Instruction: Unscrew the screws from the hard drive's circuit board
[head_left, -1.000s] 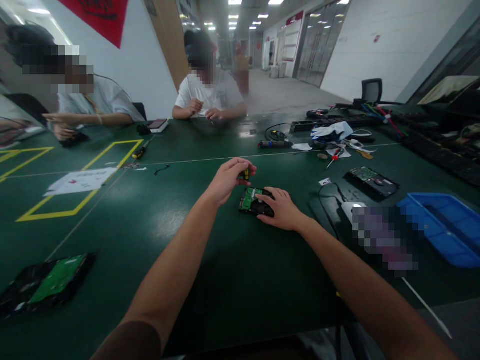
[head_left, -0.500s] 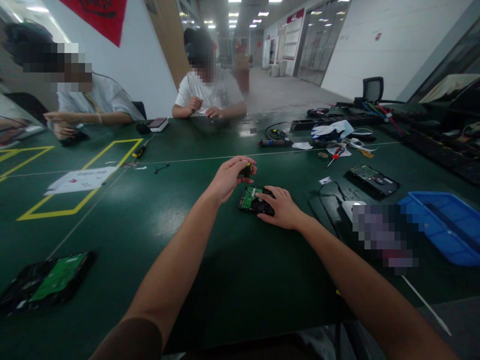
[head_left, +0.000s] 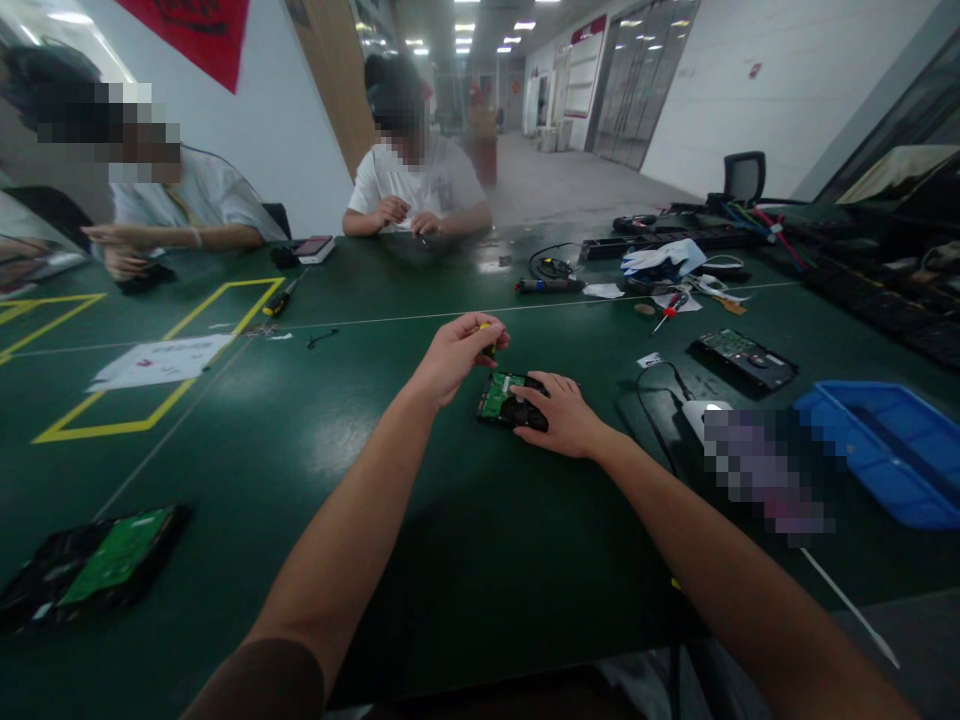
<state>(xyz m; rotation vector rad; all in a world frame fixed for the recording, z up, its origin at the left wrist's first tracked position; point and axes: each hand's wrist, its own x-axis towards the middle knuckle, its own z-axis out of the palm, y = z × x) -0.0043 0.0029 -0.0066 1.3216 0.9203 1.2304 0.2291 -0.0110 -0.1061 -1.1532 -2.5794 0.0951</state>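
Just ahead of me on the green table lies a hard drive (head_left: 495, 400), its green circuit board facing up. My right hand (head_left: 566, 418) rests over the drive's right part, fingers and thumb gripping it against the table and hiding that side. In my left hand (head_left: 456, 358), closed above the drive's far left corner, is a screwdriver with a yellow and black handle (head_left: 489, 343). Its handle is mostly covered by the fingers. Whether its tip touches the drive I cannot tell.
Other hard drives lie at the near left (head_left: 112, 565) and right (head_left: 742, 360). A blue tray (head_left: 892, 450) is at the right edge. Farther back lie a red-handled screwdriver (head_left: 670, 312), gloves (head_left: 664, 258) and a yellow-handled screwdriver (head_left: 280, 300). Two people (head_left: 420, 185) sit across the table.
My left hand has turned slightly with the screwdriver, and less of the dark handle shows. My right hand and the hard drive stay in place.
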